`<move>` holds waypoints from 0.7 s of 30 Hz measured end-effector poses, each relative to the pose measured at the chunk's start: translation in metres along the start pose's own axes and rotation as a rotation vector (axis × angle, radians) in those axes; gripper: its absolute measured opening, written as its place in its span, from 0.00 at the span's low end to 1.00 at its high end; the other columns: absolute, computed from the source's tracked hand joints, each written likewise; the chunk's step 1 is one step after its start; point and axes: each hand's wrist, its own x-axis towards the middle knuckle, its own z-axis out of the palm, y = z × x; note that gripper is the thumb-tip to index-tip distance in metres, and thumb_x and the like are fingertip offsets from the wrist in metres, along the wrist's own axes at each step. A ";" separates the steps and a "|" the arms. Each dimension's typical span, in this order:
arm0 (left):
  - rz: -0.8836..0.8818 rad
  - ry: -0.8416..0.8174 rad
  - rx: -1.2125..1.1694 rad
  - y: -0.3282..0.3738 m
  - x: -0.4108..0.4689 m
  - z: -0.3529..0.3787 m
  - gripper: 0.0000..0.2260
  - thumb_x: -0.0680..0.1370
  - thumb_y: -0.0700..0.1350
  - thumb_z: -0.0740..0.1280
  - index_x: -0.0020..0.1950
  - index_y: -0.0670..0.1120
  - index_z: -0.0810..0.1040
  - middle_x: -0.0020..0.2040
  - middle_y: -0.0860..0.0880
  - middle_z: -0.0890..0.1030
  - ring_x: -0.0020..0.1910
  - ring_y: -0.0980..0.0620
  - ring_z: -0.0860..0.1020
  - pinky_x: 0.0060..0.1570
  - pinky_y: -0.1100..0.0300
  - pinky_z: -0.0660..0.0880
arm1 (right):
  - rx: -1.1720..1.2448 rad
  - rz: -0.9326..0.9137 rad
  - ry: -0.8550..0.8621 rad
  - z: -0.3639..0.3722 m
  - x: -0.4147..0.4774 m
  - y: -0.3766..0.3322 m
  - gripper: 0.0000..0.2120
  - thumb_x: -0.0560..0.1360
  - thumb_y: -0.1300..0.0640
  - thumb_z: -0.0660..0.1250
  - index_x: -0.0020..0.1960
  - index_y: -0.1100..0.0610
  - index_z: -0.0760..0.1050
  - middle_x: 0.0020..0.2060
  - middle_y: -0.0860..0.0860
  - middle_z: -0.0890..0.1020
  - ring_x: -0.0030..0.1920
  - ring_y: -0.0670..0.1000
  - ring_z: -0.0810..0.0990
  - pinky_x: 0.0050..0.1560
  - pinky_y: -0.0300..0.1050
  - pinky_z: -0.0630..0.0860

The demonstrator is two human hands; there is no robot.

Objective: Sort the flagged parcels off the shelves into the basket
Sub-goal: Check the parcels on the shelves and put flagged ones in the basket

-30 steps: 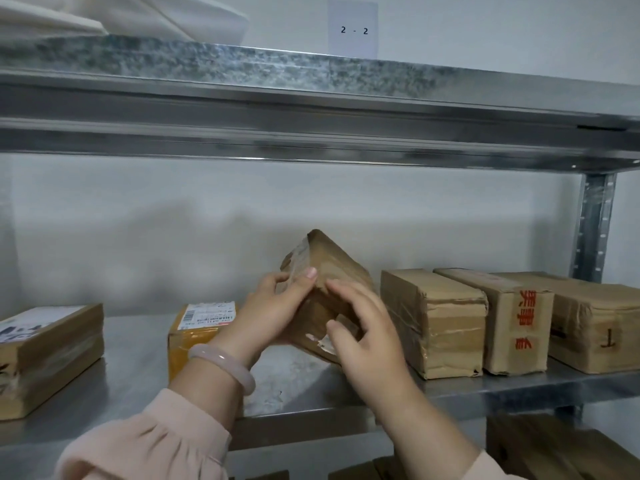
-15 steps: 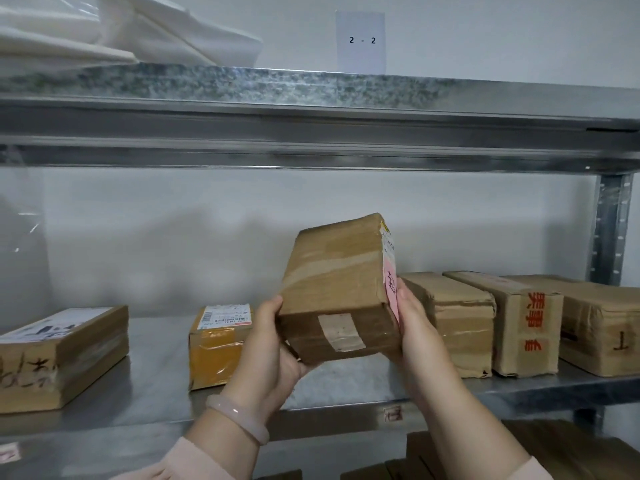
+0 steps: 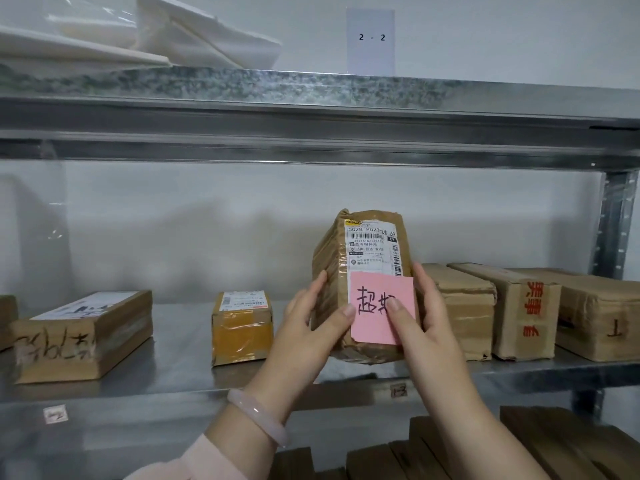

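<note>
A brown taped parcel [image 3: 332, 271] is held upright above the middle metal shelf [image 3: 173, 368], its face turned to me. That face carries a white shipping label [image 3: 372, 247] and a pink sticky note [image 3: 377, 327] with handwritten characters. My left hand [image 3: 308, 334] grips the parcel's left side, thumb on the note's edge. My right hand [image 3: 426, 317] grips its right side, thumb pressed on the note. No basket is in view.
On the same shelf sit a flat brown box [image 3: 83, 337] at the left, a small yellow-taped box [image 3: 242, 327], and three brown boxes [image 3: 464, 306] at the right. White bags [image 3: 138, 36] and a "2 - 2" sign [image 3: 370, 39] are above. More boxes [image 3: 554, 441] lie below.
The parcel was lifted off the shelf and turned in both hands, from its plain taped side to the labelled face with the pink note. The camera view rose slightly.
</note>
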 end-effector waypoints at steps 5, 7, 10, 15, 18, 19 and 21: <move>0.099 0.039 0.027 0.012 -0.035 -0.017 0.34 0.69 0.61 0.68 0.74 0.61 0.65 0.67 0.57 0.71 0.65 0.61 0.72 0.60 0.60 0.77 | -0.002 0.015 -0.018 0.013 -0.038 -0.028 0.24 0.74 0.45 0.64 0.66 0.28 0.64 0.56 0.28 0.76 0.55 0.36 0.78 0.44 0.31 0.77; 0.127 0.043 0.016 0.015 -0.054 -0.028 0.31 0.69 0.59 0.68 0.72 0.62 0.66 0.67 0.58 0.72 0.65 0.64 0.71 0.61 0.62 0.75 | 0.004 0.035 -0.007 0.023 -0.054 -0.040 0.23 0.71 0.41 0.63 0.64 0.26 0.64 0.54 0.31 0.77 0.52 0.36 0.80 0.40 0.31 0.77; 0.153 0.068 0.043 0.018 -0.088 -0.052 0.28 0.72 0.58 0.71 0.70 0.64 0.66 0.69 0.59 0.69 0.67 0.64 0.69 0.62 0.63 0.74 | 0.035 0.085 0.004 0.044 -0.077 -0.056 0.26 0.70 0.39 0.65 0.66 0.28 0.62 0.56 0.39 0.78 0.48 0.41 0.83 0.38 0.35 0.79; 0.084 0.097 0.038 0.022 -0.156 -0.107 0.27 0.72 0.52 0.70 0.68 0.65 0.66 0.70 0.60 0.68 0.62 0.73 0.69 0.52 0.76 0.72 | 0.033 0.154 0.009 0.095 -0.130 -0.070 0.18 0.71 0.45 0.69 0.57 0.32 0.69 0.53 0.42 0.81 0.45 0.43 0.84 0.36 0.37 0.79; 0.020 0.131 0.075 0.019 -0.202 -0.149 0.27 0.76 0.43 0.70 0.71 0.60 0.67 0.69 0.59 0.69 0.61 0.75 0.69 0.50 0.79 0.70 | 0.025 0.193 -0.006 0.130 -0.172 -0.072 0.16 0.74 0.50 0.69 0.52 0.30 0.71 0.49 0.39 0.82 0.45 0.41 0.83 0.37 0.38 0.80; -0.004 0.149 0.087 0.019 -0.218 -0.164 0.27 0.76 0.42 0.69 0.71 0.60 0.67 0.69 0.59 0.70 0.61 0.74 0.70 0.52 0.79 0.69 | 0.019 0.208 -0.016 0.143 -0.186 -0.072 0.16 0.74 0.51 0.69 0.52 0.29 0.71 0.49 0.38 0.82 0.46 0.40 0.82 0.40 0.38 0.79; -0.074 0.183 0.077 0.020 -0.252 -0.193 0.26 0.76 0.42 0.69 0.72 0.58 0.67 0.68 0.58 0.72 0.62 0.71 0.72 0.54 0.76 0.71 | 0.043 0.257 -0.056 0.169 -0.216 -0.072 0.16 0.75 0.52 0.68 0.54 0.32 0.72 0.50 0.37 0.81 0.49 0.40 0.82 0.42 0.38 0.79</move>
